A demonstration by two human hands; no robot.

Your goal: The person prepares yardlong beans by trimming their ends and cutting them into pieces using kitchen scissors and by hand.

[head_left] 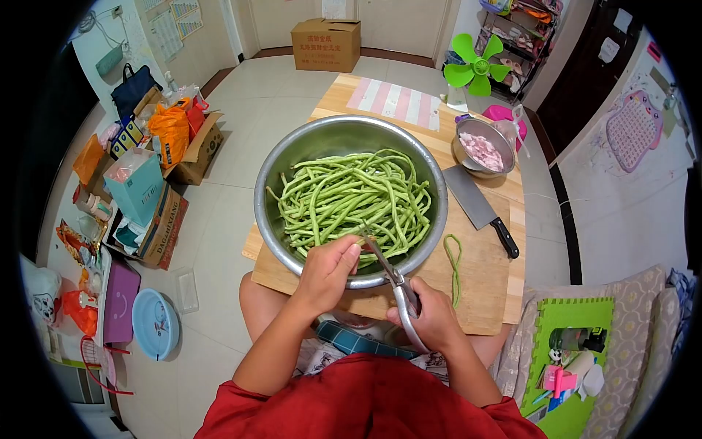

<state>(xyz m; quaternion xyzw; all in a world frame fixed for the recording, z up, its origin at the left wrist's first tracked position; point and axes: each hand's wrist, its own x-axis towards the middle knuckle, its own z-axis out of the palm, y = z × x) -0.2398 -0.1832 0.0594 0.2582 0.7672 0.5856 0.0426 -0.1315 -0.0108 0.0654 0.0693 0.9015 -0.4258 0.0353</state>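
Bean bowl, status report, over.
Left hand pinching one bean over the near rim; right hand gripping scissors, blades at the bean. Green beans heaped in steel bowl. Cleaver lying right of it, not between the hands.

Both hands (329, 272) (433, 316) gripping, forearms converging

Carton (327, 45), beyond the bowl (351, 201): lines of red Chinese characters, too small to read surely.
Open box (165, 235), left of the bowl: dark capitals up its side, seemingly ending "XIANG", rest uncertain.
Teal box (136, 180), left of the bowl: pale lettering, illegible.
Wall sheets (167, 31), beyond the bowl, leftward: print illegible.
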